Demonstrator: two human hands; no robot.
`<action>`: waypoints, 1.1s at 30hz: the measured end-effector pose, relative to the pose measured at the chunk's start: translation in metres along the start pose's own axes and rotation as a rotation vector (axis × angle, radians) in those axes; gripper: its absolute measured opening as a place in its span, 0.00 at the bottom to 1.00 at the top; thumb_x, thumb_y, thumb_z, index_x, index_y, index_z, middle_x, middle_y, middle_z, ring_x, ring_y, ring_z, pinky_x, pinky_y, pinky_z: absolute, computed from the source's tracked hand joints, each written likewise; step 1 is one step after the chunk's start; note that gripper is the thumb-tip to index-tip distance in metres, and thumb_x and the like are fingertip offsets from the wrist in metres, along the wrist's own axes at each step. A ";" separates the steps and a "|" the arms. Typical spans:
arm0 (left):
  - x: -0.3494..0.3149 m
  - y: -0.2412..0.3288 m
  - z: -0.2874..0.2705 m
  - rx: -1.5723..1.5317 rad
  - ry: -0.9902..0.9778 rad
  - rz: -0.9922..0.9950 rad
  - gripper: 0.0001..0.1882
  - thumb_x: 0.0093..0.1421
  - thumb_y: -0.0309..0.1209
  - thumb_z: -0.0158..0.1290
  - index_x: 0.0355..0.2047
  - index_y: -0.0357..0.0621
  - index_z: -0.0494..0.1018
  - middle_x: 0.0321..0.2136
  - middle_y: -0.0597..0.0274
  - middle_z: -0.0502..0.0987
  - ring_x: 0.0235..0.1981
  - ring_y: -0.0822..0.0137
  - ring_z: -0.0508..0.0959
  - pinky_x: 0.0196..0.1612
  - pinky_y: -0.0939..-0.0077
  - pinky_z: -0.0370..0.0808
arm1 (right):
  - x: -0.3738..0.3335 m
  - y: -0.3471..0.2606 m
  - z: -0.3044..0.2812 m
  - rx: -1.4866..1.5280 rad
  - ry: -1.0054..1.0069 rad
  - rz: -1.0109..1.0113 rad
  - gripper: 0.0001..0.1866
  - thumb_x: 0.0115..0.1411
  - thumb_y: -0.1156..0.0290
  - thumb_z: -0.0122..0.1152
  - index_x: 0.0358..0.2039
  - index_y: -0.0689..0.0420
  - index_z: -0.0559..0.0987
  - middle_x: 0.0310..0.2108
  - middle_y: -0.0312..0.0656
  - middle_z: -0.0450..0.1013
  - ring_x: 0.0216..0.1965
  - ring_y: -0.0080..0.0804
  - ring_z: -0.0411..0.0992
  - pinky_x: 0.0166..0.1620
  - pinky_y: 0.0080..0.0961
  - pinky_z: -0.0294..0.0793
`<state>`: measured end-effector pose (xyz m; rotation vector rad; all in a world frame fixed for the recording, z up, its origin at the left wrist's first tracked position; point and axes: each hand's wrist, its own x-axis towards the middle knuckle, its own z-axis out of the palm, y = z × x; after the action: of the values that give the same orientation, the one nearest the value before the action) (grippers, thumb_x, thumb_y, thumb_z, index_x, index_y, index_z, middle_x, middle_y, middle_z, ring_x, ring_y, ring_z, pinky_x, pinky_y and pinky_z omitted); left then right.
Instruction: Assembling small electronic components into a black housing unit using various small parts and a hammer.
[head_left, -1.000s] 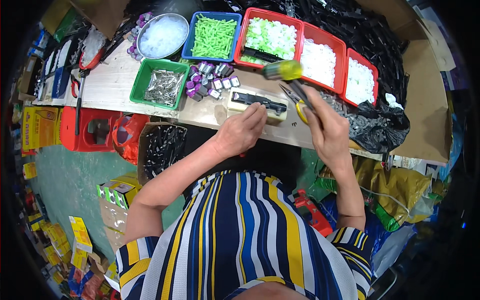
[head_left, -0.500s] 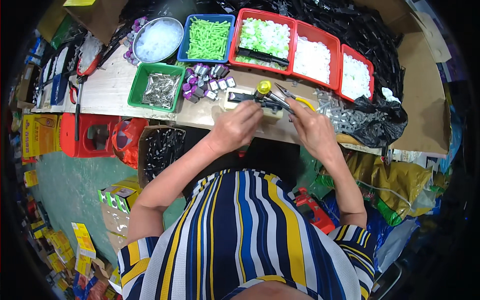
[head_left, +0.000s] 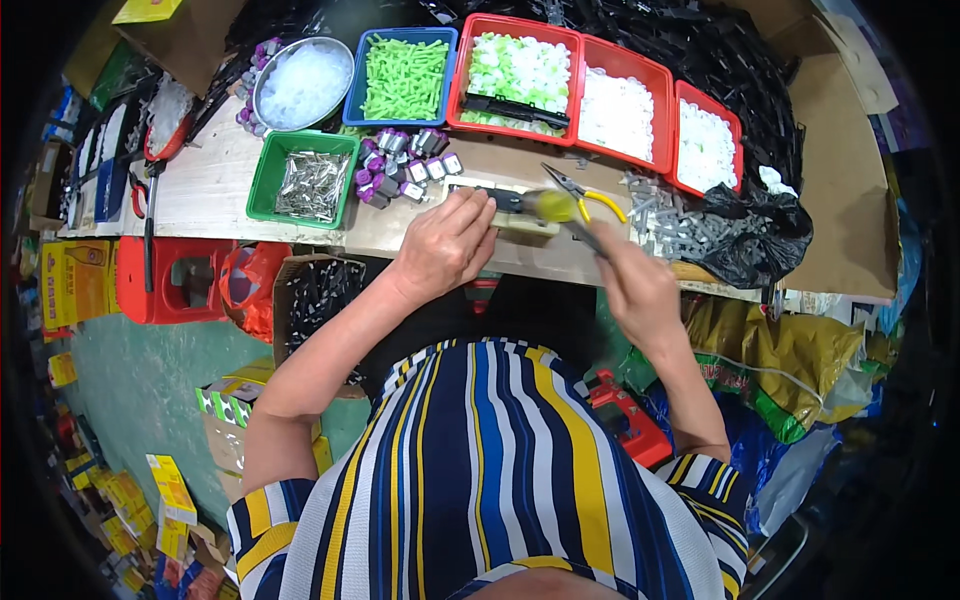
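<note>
My right hand (head_left: 640, 295) is wrapped round the handle of a hammer, and its yellow head (head_left: 553, 207) is smeared by motion over the work. A long black plastic part (head_left: 508, 202) lies in a cream block (head_left: 530, 227) near the table's front edge. The fingers of my left hand (head_left: 445, 245) are pinched together on the part's left portion and cover some of it. Whether the hammer head touches the part I cannot tell. Just right of the block lie yellow-handled pliers (head_left: 608, 206), jaws pointing to the far left.
Behind the block stand a green tray (head_left: 255, 190) of metal pins, a blue tray (head_left: 352, 85) of green pieces and red trays (head_left: 578, 110) of white pieces. Purple-and-grey pieces (head_left: 385, 178) are heaped left of it. A black plastic bag (head_left: 765, 235) lies on the right.
The hammer head has swung to the right, and my right hand has shifted slightly right and nearer to me. My left hand has drawn a little left and nearer.
</note>
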<state>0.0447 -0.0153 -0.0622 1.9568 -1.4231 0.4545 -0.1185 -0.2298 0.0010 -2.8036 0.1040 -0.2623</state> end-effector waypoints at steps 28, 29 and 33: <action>0.038 0.003 0.016 -0.128 -0.043 -0.090 0.15 0.51 0.28 0.64 0.39 0.39 0.78 0.34 0.57 0.75 0.36 0.55 0.75 0.39 0.63 0.71 | 0.096 0.099 -0.015 -0.361 0.306 0.027 0.11 0.55 0.69 0.67 0.37 0.61 0.81 0.30 0.48 0.75 0.29 0.48 0.76 0.34 0.41 0.74; 0.037 0.001 0.019 -0.136 -0.071 -0.095 0.14 0.52 0.27 0.63 0.39 0.39 0.77 0.34 0.58 0.74 0.37 0.56 0.74 0.40 0.63 0.70 | 0.093 0.093 -0.015 -0.363 0.305 0.028 0.11 0.55 0.69 0.67 0.37 0.61 0.81 0.30 0.48 0.75 0.29 0.48 0.76 0.34 0.41 0.74; 0.040 -0.003 0.020 -0.202 -0.100 -0.067 0.14 0.53 0.26 0.62 0.40 0.37 0.77 0.34 0.56 0.75 0.36 0.55 0.75 0.38 0.63 0.72 | 0.053 0.063 -0.003 -0.098 0.119 -0.045 0.12 0.52 0.68 0.70 0.31 0.62 0.79 0.37 0.47 0.74 0.40 0.47 0.74 0.40 0.41 0.74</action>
<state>0.0594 -0.0559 -0.0526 1.8785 -1.4026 0.1763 -0.0695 -0.2957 -0.0074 -2.8886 0.0831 -0.4462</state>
